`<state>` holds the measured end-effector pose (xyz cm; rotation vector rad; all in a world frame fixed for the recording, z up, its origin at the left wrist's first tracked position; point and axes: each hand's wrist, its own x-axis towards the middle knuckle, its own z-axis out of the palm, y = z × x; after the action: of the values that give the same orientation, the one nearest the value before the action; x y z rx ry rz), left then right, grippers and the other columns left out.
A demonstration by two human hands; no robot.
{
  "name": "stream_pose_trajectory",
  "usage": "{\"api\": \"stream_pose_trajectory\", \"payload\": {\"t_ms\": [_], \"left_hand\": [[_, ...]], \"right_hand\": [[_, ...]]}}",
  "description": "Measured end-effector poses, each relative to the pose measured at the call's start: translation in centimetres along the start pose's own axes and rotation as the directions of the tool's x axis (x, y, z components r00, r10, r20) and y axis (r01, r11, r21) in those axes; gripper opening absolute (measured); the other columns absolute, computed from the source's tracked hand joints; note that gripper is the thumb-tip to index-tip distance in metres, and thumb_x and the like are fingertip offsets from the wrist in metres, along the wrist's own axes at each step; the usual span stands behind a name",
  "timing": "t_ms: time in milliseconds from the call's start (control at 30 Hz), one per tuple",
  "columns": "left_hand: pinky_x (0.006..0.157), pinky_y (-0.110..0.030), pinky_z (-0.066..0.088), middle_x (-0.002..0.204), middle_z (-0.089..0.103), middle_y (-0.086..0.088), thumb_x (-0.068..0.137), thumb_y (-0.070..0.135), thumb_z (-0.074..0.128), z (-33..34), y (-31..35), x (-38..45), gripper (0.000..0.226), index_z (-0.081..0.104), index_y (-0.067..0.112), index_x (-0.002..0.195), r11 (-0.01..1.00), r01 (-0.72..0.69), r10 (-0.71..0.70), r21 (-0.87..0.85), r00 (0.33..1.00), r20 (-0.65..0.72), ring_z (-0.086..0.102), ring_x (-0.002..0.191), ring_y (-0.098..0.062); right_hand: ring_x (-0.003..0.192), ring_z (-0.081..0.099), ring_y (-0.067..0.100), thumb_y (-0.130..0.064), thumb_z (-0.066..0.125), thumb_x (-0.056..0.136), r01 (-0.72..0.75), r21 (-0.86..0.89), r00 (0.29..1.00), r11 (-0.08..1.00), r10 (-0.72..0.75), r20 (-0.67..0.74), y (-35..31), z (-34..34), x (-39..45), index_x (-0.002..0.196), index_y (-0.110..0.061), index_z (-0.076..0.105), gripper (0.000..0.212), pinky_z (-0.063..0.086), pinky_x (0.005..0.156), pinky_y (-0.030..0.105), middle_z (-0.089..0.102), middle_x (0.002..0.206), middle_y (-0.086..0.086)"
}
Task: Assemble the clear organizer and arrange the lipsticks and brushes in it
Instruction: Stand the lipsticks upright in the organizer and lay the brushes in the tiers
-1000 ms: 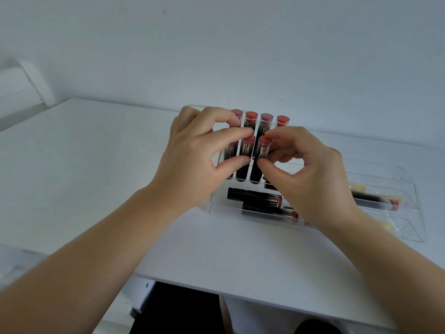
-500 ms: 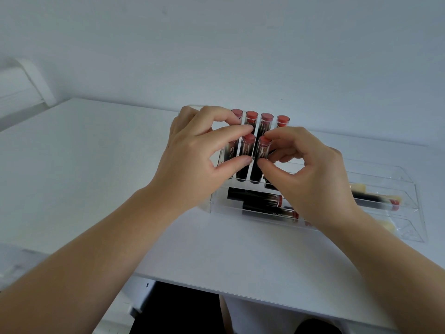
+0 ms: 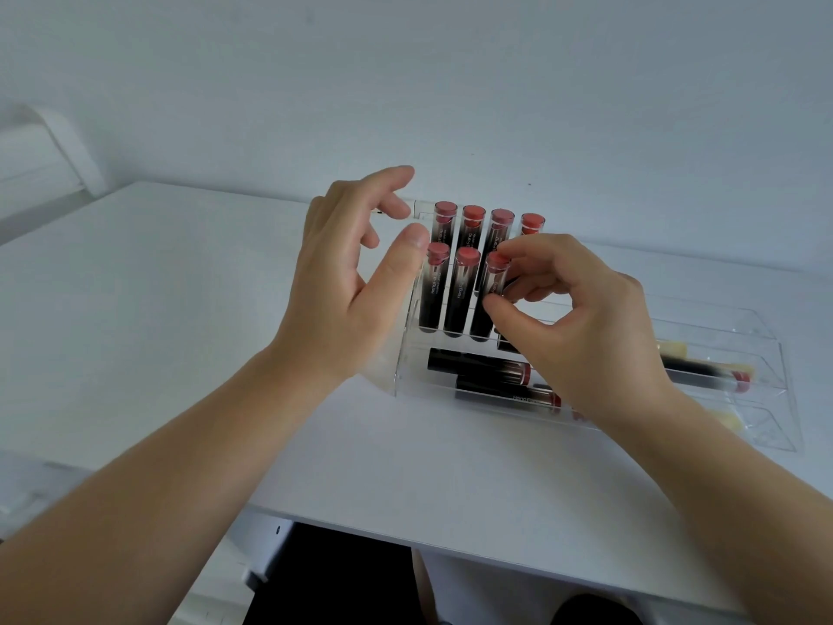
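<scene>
Two bare forearms reached over the near edge of a smooth white table [image 3: 180,309] toward a clear organizer [image 3: 766,349] of glossy, hard plastic, stepped in low tiers and set on the tabletop near its far side. In the organizer's nearest tiers, slim black lipstick tubes [image 3: 478,367] lay flat on their sides, one behind another, red showing at their right ends. The right hand [image 3: 581,327], just above those lying tubes, curled inward and pinched an upright lipstick [image 3: 491,295] between thumb and forefinger at the right end of the organizer's front standing row. The left hand [image 3: 342,281] hovered at the organizer's left end, fingers spread and relaxed, gripping nothing; the thumb tip sat just beside the leftmost standing tube, and contact could not be told. Behind, the standing lipsticks [image 3: 464,245] rose in two rows, cylindrical, black-bodied with clear tops and rounded pink-red caps, three in front and four at the back. Toward the organizer's right end, pale yellowish items [image 3: 674,349] lay blurred in the trays. A plain matte wall [image 3: 450,83] closed the scene beyond.
</scene>
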<state>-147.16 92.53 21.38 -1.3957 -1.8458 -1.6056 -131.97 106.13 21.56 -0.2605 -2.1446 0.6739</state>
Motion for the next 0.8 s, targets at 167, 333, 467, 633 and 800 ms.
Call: {"api": "stream_pose_trajectory", "payload": {"t_ms": [167,333,467,633,800], "left_hand": [[0.083,-0.015,0.034,0.110,0.058,0.011,0.099,0.035,0.049,0.0,-0.7,0.1,0.038,0.055,0.022,0.134,0.999,0.045,-0.045,-0.028,0.999,-0.004,0.050,0.091,-0.017],[0.084,-0.020,0.038,0.109,0.057,0.022,0.097,0.046,0.047,0.1,-1.2,0.3,0.035,0.052,0.036,0.130,0.974,0.196,-0.191,-0.114,0.980,0.059,0.050,0.093,-0.011],[0.085,-0.004,0.038,0.114,0.062,0.028,0.085,0.065,0.047,0.3,-1.4,0.5,0.055,0.051,0.039,0.133,0.903,0.393,-0.354,-0.174,0.910,0.216,0.056,0.110,0.008],[0.094,-0.015,0.037,0.109,0.060,0.045,0.073,0.078,0.052,0.4,-2.0,0.5,0.078,0.046,0.041,0.142,0.843,0.518,-0.436,-0.147,0.816,0.379,0.053,0.113,0.021],[0.108,-0.031,0.042,0.128,0.064,0.025,0.069,0.077,0.064,0.4,-2.6,0.5,0.089,0.046,0.037,0.147,0.820,0.556,-0.434,-0.136,0.758,0.487,0.058,0.121,0.007]], "right_hand": [[0.085,0.067,0.010,-0.012,0.077,0.082,-0.019,0.027,1.000,0.999,0.019,-0.006,-0.2,-0.2,0.0,0.110,-0.026,0.067,0.033,0.049,0.079,0.012,0.070,0.089,-0.012],[0.085,0.069,0.009,-0.013,0.076,0.084,-0.030,0.048,0.999,0.998,0.031,-0.024,-0.4,-0.7,0.2,0.110,-0.025,0.066,0.031,0.051,0.081,0.016,0.072,0.091,-0.012],[0.084,0.068,0.008,-0.012,0.073,0.086,-0.036,0.035,0.998,0.999,0.037,-0.043,-0.4,-2.4,0.6,0.106,-0.025,0.067,0.025,0.050,0.078,0.013,0.072,0.088,-0.013],[0.065,0.058,0.008,-0.016,0.073,0.085,-0.002,-0.085,1.000,0.996,0.004,0.022,-0.4,-5.1,0.4,0.089,-0.030,0.067,0.015,0.044,0.060,0.009,0.066,0.080,-0.011],[0.052,0.062,0.010,-0.029,0.074,0.081,-0.157,-0.235,0.925,0.959,0.226,0.305,0.5,-8.4,0.7,0.079,-0.037,0.072,0.008,0.054,0.055,0.028,0.067,0.065,-0.010]]}}
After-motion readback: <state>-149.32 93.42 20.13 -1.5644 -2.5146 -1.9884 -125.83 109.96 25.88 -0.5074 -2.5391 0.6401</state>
